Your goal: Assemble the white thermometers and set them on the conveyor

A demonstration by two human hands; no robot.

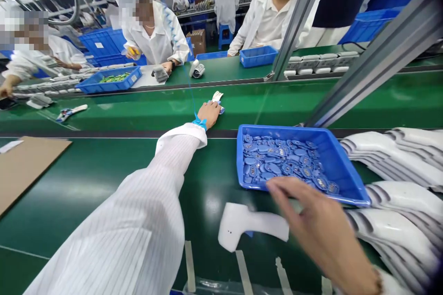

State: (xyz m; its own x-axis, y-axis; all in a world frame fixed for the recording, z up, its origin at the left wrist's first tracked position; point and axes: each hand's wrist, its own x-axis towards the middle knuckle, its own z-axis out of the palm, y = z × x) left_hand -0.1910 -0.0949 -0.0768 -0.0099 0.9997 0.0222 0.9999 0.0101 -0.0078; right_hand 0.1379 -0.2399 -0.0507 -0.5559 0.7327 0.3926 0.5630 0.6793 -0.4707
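My left hand [209, 114] reaches far forward onto the green conveyor, a blue band round its wrist. Its fingers are closed over a white and blue gun-shaped housing [217, 97], which they partly hide. Nearer to me, my right hand [313, 225] hovers at the front of the blue bin [349, 179], fingers stretched out and nothing visible in them. Just left of it, a white gun-shaped shell half [237, 225] lies on the green table, with a bit of blue showing under it. Many small blue oval parts [273, 156] fill the bin.
Stacked white shells [398, 193] stand at the right. A metal post [374, 59] slants up behind the bin. Cardboard [27, 165] lies at the left, tape strips [244, 272] at the front. Another housing [71, 112] rests on the conveyor; co-workers [155, 32] sit across it.
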